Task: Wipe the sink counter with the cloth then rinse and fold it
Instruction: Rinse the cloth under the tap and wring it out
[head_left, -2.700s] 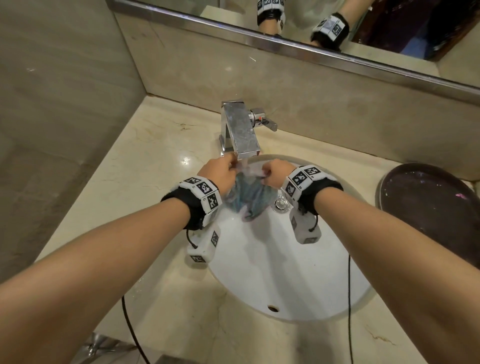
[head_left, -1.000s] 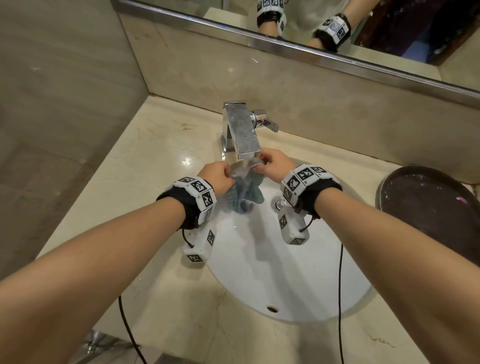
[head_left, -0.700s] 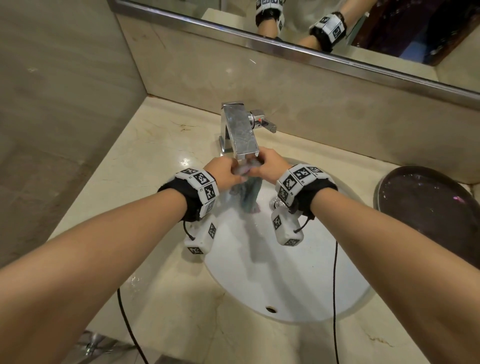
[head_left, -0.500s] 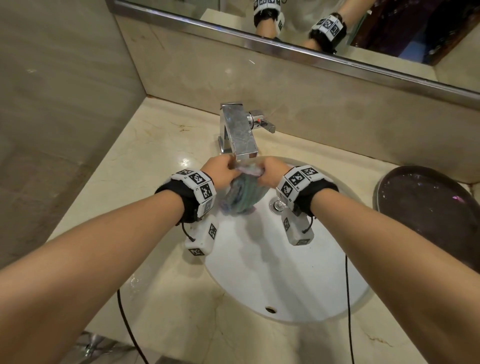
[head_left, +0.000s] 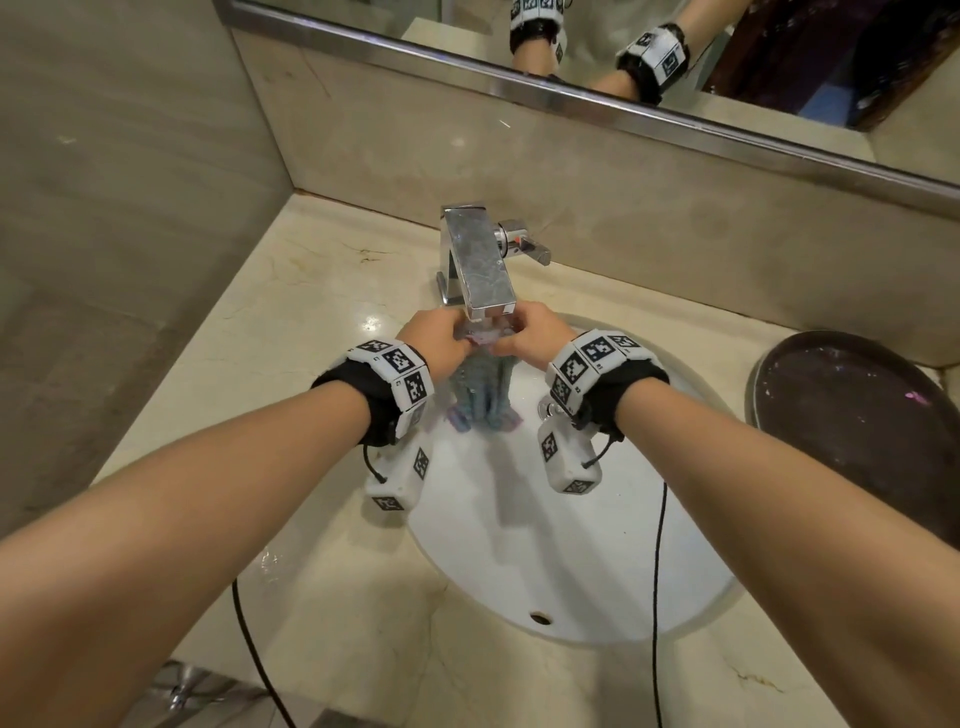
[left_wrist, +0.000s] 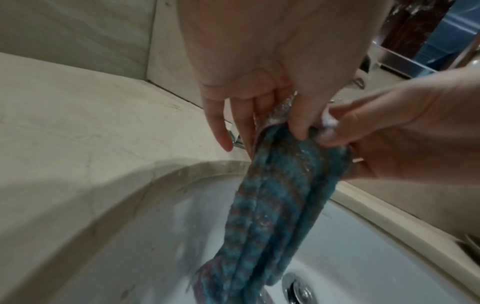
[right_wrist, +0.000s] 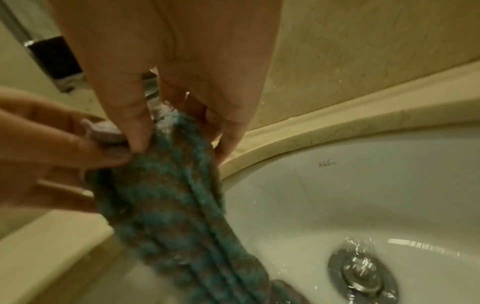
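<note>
— Teal and brown stripes, was that the cloth (head_left: 482, 396) they had?

— Yes, a wet, bunched one. It hung straight down from under the spout of the chrome faucet (head_left: 477, 266), over the far part of the white sink basin (head_left: 545, 561).

— And the hands?

— Both gripped its top edge. The left hand (head_left: 435, 339) pinched the cloth between thumb and fingers, and the right hand (head_left: 531, 335) did the same just beside it, knuckles nearly touching (the wrist views showed a pale hem squeezed between the two thumbs).

— Was water running?

— Droplets glistened at the top of the cloth, and water splashed on the metal drain (right_wrist: 362, 273) to the right of the cloth's lower end.

— Where did the cloth end?

— Above the basin floor, near the drain; whether it touched the porcelain, I could not tell.

— Anything else about?

— A dark round tray (head_left: 852, 415) sat on the beige marble counter (head_left: 291, 332) at the right, and a mirror (head_left: 727, 57) ran along the far wall.
</note>
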